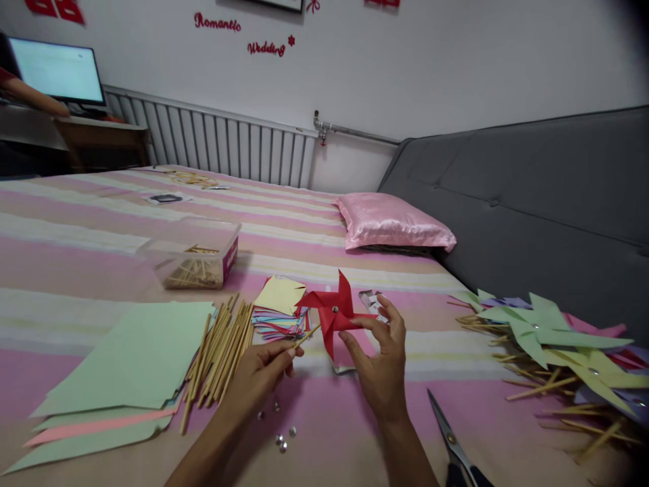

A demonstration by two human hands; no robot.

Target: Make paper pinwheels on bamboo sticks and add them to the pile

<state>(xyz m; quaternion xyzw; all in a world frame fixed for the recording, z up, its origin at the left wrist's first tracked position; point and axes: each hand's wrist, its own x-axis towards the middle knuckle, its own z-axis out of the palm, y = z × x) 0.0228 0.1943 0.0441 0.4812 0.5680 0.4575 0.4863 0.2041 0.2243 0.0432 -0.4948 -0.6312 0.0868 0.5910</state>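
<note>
A red paper pinwheel [328, 306] with a silver pin at its centre is held up in front of me. My left hand [268, 365] pinches a thin wooden stick [307, 336] whose far end reaches behind the pinwheel. With thumb and fingers, my right hand [380, 358] grips one of the pinwheel's right-hand blades. Behind the pinwheel is a stack of coloured paper squares [278, 297], a yellow one on top. Several silver pins [282, 443] lie on the bedspread below my left hand. Scissors [453, 443] rest to the right of my right forearm.
Loose wooden sticks [223, 358] lie beside large green paper sheets [126, 358] on the left. A clear plastic box [203, 260] of sticks stands farther back. Finished pinwheels [537, 328] are heaped at right. Beyond are a pink pillow [393, 220] and a person's arm [38, 95] near a monitor.
</note>
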